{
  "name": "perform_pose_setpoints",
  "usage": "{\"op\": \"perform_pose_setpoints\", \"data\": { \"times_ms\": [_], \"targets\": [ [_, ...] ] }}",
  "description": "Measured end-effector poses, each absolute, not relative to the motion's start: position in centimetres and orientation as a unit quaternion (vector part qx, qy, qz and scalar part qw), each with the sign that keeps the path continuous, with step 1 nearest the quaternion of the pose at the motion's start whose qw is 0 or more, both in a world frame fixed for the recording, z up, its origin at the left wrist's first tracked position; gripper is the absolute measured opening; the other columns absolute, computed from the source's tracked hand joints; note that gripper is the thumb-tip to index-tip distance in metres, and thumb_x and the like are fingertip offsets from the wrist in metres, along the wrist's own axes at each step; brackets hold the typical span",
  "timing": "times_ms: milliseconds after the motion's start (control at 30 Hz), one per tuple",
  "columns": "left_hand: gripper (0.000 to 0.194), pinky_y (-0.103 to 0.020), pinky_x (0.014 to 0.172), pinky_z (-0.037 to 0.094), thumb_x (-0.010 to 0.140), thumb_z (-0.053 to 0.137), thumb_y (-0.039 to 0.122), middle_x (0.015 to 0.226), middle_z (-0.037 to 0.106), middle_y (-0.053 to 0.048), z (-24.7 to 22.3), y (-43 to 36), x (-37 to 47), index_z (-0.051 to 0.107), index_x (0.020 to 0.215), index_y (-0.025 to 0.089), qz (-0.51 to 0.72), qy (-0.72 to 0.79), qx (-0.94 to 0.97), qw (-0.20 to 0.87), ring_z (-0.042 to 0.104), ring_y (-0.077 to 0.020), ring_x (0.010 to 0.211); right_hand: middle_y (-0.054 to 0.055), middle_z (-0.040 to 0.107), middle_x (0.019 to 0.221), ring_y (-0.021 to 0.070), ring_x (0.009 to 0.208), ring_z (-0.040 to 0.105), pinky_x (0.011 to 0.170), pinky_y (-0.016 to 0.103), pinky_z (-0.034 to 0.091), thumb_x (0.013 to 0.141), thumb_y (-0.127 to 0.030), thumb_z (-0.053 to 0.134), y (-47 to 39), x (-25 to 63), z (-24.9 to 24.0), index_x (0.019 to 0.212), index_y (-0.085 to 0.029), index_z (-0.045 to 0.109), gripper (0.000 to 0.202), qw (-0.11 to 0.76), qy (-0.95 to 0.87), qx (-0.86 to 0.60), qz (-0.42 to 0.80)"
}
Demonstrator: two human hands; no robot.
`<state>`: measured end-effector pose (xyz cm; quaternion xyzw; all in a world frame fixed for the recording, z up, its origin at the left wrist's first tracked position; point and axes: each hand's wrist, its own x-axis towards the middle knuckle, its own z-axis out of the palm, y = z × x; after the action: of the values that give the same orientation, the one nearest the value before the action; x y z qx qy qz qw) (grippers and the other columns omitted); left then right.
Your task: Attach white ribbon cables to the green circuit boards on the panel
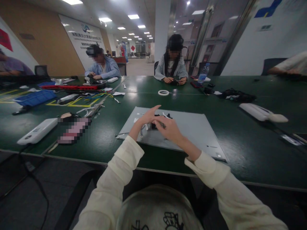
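Bending inward over a gray board [194, 131], the two bare hands meet above a small dark part [153, 126], which sits near the board's far edge, partly hidden by them. The left hand [148, 118] arches over it with one finger stretched out; the right hand [170, 128] curls close beside, its grip narrow. From where I stand, I cannot tell whether either grip is closed on the part. The board lies on the green tabletop [103, 137]. Beyond it is a white ring [163, 92], and across from it sits a person [171, 65] handling something dark.
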<state>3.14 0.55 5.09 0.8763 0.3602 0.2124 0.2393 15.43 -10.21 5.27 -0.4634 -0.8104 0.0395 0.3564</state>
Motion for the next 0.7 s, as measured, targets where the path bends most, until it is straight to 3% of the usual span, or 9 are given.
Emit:
{"op": "perform_pose_setpoints", "data": {
  "times_ms": [133,267,433,700],
  "targets": [
    [0.050,-0.029,0.098,0.036,0.087,0.037,0.037,0.131,0.048,-0.012,5.6,1.7,2.1,0.038,0.130,0.012,0.300,0.513,0.764,0.249,0.047,-0.0189,0.119,0.015,0.052,0.123,0.0262,0.114,0.046,0.097,0.040,0.034,0.089,-0.029,0.033,-8.2,19.1,5.6,0.123,-0.011,0.050,0.042,0.261,-0.695,-0.669,-0.028],
    [0.052,-0.045,0.099,0.032,0.087,0.034,0.039,0.129,0.050,-0.017,5.8,1.7,0.9,0.034,0.132,0.014,0.255,0.636,0.696,0.214,0.045,-0.0283,0.121,0.023,0.043,0.128,0.0381,0.119,0.039,0.091,0.060,0.031,0.087,-0.035,0.035,-7.4,22.9,4.7,0.134,-0.012,0.036,0.052,0.126,-0.546,-0.828,-0.001],
    [0.053,-0.065,0.096,0.019,0.086,0.030,0.033,0.127,0.051,-0.020,5.9,0.8,0.5,0.030,0.136,0.015,0.164,0.670,0.697,0.198,0.039,-0.0373,0.124,0.025,0.043,0.128,0.0419,0.122,0.034,0.089,0.067,0.023,0.089,-0.042,0.029,-7.1,25.7,3.7,0.141,-0.015,0.024,0.060,0.074,-0.467,-0.879,0.062],
    [0.065,-0.067,0.097,0.007,0.083,0.034,0.038,0.128,0.050,-0.020,5.2,0.7,0.4,0.019,0.142,0.017,0.068,0.706,0.691,0.143,0.022,-0.0405,0.132,0.023,0.039,0.134,0.0428,0.123,0.033,0.087,0.075,0.010,0.089,-0.054,0.018,-6.9,26.2,3.2,0.144,-0.022,0.018,0.064,0.028,-0.488,-0.871,0.058]
  ]
}}
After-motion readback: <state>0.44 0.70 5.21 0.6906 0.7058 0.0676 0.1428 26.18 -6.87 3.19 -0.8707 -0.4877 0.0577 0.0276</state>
